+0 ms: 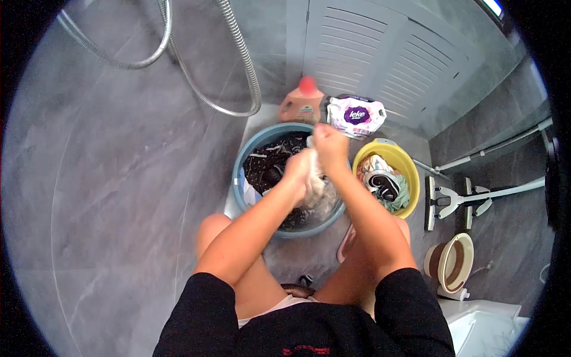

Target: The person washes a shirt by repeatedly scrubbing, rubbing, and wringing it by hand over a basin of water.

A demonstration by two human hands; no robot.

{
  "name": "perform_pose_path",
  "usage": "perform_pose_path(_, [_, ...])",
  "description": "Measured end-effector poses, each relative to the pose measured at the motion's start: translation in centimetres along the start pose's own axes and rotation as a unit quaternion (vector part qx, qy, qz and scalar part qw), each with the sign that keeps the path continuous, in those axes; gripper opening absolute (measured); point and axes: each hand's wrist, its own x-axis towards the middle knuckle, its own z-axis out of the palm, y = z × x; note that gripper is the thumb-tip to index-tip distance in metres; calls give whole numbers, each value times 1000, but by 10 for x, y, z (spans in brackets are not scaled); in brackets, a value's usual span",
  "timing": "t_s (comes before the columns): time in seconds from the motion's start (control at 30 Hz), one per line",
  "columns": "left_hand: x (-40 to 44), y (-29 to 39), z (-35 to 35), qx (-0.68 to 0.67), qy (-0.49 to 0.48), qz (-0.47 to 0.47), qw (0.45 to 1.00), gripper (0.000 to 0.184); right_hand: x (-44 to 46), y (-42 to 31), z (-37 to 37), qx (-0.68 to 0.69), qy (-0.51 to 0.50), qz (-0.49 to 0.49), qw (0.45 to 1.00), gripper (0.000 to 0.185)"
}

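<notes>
Over the round blue plastic tub point(239, 199) | bunched off-white cloth point(315, 189) | left hand point(300, 166) and right hand point(331, 144) both clamped on it | likely soft, water-heavy, slippery | best held by thick bunched folds

Left hand point(299, 171), right hand point(331, 146) close together, both apparently fisted, motion-blurred; forearms point(250, 229) angled inward.

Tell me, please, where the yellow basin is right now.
In the head view, the yellow basin sits right of the blue basin, below the white leke pouch.
</notes>
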Motion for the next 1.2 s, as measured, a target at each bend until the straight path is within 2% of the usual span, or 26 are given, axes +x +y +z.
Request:
perform_pose_path(0.07, [6, -17, 6, -32, -36, 30, 998, 24, 3, -10, -12, -45, -1, 33, 998, 32])
perform_pose_path(0.1, [8, -16, -1, -7, -6, 71, 997, 24, -1, -19, -16, -21, 6, 28, 999, 32])
perform_pose_path(0.13, [-4, -2, 2, -10, 9, 63, 998, 23, -10, -29, -16, 2, 11, 21, 1000, 33])
perform_pose_path(0.17, [0, 6, -5, -42, 37, 57, 997, 20, -22, -32, -11, 29, 6, -9, 1000, 32])
perform_pose_path(0.2, [6, 16, -13, -74, 63, 51, 994, 17, -35, -32, -5, 4, -6, -100, 995, 29])
perform_pose_path(0.27, [13, 24, -35, -155, -191, 27, 969, 19, -56, -53, -8, 28, -47, -195, 979, 25])
perform_pose_path(0.3, [19, 12, -28, -131, -95, 14, 987, 21, -52, -35, -4, 32, -17, -216, 976, 22])
perform_pose_path(0.33, [-3, 14, -2, -104, 3, -1, 995, 22, -37, -20, -6, 4, -1, -133, 991, 26])
perform_pose_path(0.4, [0, -9, -1, 97, -76, 17, 992, 26, 3, 15, -19, 3, -61, 85, 995, 33])
perform_pose_path(0.47, [-5, -11, 10, 26, -66, 11, 997, 29, 13, 40, -12, 71, -72, 105, 989, 38])
perform_pose_path(0.5, [-3, -5, 4, -6, -74, 20, 997, 31, 9, 42, -11, 133, -142, 166, 967, 40])
perform_pose_path(0.53, [4, 10, -6, -38, -83, 31, 995, 33, 5, 48, -8, 229, -207, 144, 940, 48])
perform_pose_path(0.6, [2, 42, -23, -140, -153, 17, 978, 40, -12, 21, -26, 355, -372, 261, 817, 70])
perform_pose_path(0.63, [-2, 56, -31, -134, -143, 15, 980, 41, -16, 9, -33, 196, -457, 211, 842, 66])
perform_pose_path(0.67, [-4, 65, -37, -129, -134, 14, 983, 42, -23, 15, -34, 173, -459, 86, 867, 74])
perform_pose_path(0.73, [-4, 67, -44, -114, -149, 27, 982, 41, -32, 30, -28, 180, -484, 149, 843, 76])
perform_pose_path(0.77, [-5, 65, -47, -97, -162, 35, 981, 40, -30, 30, -30, 164, -464, 112, 863, 72])
perform_pose_path(0.8, [-4, 62, -49, -98, -161, 34, 982, 40, -25, 48, -28, 101, -442, -30, 891, 54])
perform_pose_path(0.87, [-21, 66, -42, 18, -130, 31, 991, 33, -6, 52, -47, 145, -430, 81, 887, 38])
perform_pose_path(0.9, [-23, 64, -46, 174, -108, 70, 976, 33, -1, 48, -58, 207, -364, 146, 896, 32])
perform_pose_path(0.93, [-33, 68, -40, 317, -82, 54, 943, 45, 5, 29, -72, 265, -293, 209, 895, 27])
perform_pose_path(1.0, [-32, 59, -47, 450, -178, 103, 869, 51, 13, 24, -81, 369, -270, 178, 871, 22])
perform_pose_path(1.03, [-25, 55, -48, 489, -185, 61, 850, 52, 13, 16, -81, 389, -246, 206, 863, 22])
perform_pose_path(1.1, [-14, 35, -52, 367, -202, 54, 906, 44, 10, 9, -75, 409, -222, 234, 854, 23])
perform_pose_path(1.17, [-12, 28, -47, 197, -208, 50, 957, 39, 8, 8, -68, 259, -182, 212, 925, 31])
perform_pose_path(1.2, [-11, 28, -44, 102, -208, 52, 971, 37, 4, 18, -51, 245, -151, 56, 956, 32])
